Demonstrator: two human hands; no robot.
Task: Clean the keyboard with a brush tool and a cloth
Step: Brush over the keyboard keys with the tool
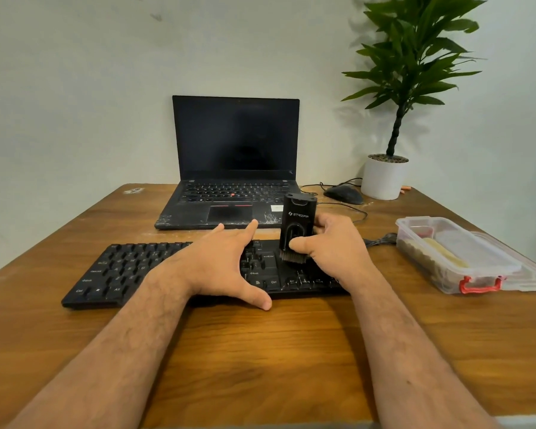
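A black keyboard [121, 270] lies across the wooden table [260, 351] in front of me. My left hand [220, 261] rests flat over its middle, fingers straight and spread, thumb at the front edge. My right hand [331, 246] grips a black brush tool [297, 224] held upright, its bristles down on the keys at the keyboard's right part. The keyboard's right end is hidden behind my right hand. No cloth is visible.
An open black laptop [232, 168] stands behind the keyboard. A black mouse [342, 193] with its cable and a white potted plant [384, 178] sit at the back right. A clear plastic box [458, 255] with a red latch sits on the right.
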